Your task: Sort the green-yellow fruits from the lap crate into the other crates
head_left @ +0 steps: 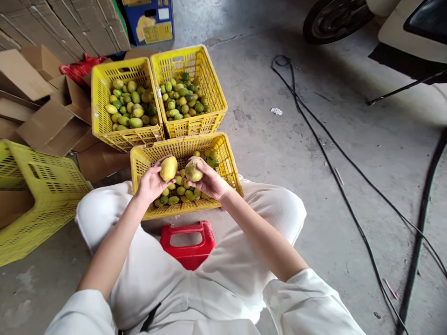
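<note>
Over the near yellow crate, my left hand is closed around a smooth yellow lemon. Beside it, my right hand grips a duller, brownish-yellow lemon with blotchy skin. The two fruits are held up side by side, a small gap between them. Below my hands, green and yellow lemons lie in the crate, partly hidden by my fingers. Behind stand a left yellow crate and a right yellow crate, both holding many green and yellow lemons.
A red plastic stool is between my legs. At left are an upturned yellow-green crate and loose cardboard boxes. A blue carton stands at the back. Black cables cross the floor at right, near a parked two-wheeler.
</note>
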Demonstrator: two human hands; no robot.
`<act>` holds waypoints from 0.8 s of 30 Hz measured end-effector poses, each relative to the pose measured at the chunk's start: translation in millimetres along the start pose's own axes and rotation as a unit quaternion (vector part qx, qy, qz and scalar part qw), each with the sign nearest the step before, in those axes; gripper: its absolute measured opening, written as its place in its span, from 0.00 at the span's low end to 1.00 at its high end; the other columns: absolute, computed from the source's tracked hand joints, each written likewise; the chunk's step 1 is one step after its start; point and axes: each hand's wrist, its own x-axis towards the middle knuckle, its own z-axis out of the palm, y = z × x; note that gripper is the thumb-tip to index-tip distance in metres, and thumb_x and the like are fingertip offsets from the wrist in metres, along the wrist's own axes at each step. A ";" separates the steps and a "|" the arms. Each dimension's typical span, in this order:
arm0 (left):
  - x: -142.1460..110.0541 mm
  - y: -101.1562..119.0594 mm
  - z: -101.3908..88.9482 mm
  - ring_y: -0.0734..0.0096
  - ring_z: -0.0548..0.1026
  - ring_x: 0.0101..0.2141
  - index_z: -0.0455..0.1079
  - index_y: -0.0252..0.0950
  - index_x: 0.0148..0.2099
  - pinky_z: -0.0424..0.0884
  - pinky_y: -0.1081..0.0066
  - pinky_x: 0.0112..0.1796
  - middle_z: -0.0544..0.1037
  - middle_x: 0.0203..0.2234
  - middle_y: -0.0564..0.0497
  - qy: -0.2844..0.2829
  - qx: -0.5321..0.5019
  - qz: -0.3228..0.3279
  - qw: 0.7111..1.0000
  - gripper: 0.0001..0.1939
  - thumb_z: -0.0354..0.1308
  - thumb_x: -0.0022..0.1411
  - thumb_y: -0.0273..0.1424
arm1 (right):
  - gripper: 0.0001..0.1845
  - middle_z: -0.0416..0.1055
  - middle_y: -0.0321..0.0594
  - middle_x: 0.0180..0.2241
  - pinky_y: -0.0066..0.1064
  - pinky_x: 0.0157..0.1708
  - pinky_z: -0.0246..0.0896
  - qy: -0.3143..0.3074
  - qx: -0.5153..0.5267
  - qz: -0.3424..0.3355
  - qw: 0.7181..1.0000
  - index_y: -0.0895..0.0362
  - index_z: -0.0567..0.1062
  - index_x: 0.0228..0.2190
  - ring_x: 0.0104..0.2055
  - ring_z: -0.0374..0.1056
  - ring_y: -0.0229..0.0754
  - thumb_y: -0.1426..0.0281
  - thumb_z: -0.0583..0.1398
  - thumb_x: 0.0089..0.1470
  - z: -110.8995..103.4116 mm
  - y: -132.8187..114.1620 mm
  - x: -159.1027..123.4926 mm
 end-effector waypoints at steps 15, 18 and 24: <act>7.5 -0.4 3.2 0.79 0.66 0.13 0.73 0.33 0.34 0.53 0.78 0.11 0.76 0.21 0.50 0.068 0.029 -0.003 0.997 0.29 0.61 0.59 0.58 | 0.19 0.75 0.33 0.41 0.36 0.44 0.78 0.025 -0.011 0.018 0.999 0.50 0.76 0.45 0.41 0.74 0.41 0.66 0.71 0.50 -0.4 -1.5 1.7; 4.8 4.2 8.4 0.72 0.74 0.19 0.70 0.34 0.31 0.61 0.77 0.14 0.76 0.23 0.47 0.144 -0.032 -0.031 0.989 0.28 0.54 0.64 0.56 | 0.18 0.72 0.32 0.34 0.32 0.38 0.77 0.041 -0.026 0.023 0.999 0.52 0.76 0.38 0.36 0.73 0.39 0.63 0.74 0.48 -2.2 3.3 2.3; 3.4 7.4 5.2 0.68 0.77 0.23 0.68 0.35 0.27 0.71 0.73 0.21 0.78 0.26 0.44 0.129 -0.056 -0.050 0.989 0.15 0.54 0.61 0.39 | 0.10 0.79 0.38 0.40 0.36 0.41 0.78 0.059 0.017 0.019 0.998 0.53 0.77 0.41 0.40 0.78 0.44 0.64 0.63 0.58 -4.6 -4.7 4.9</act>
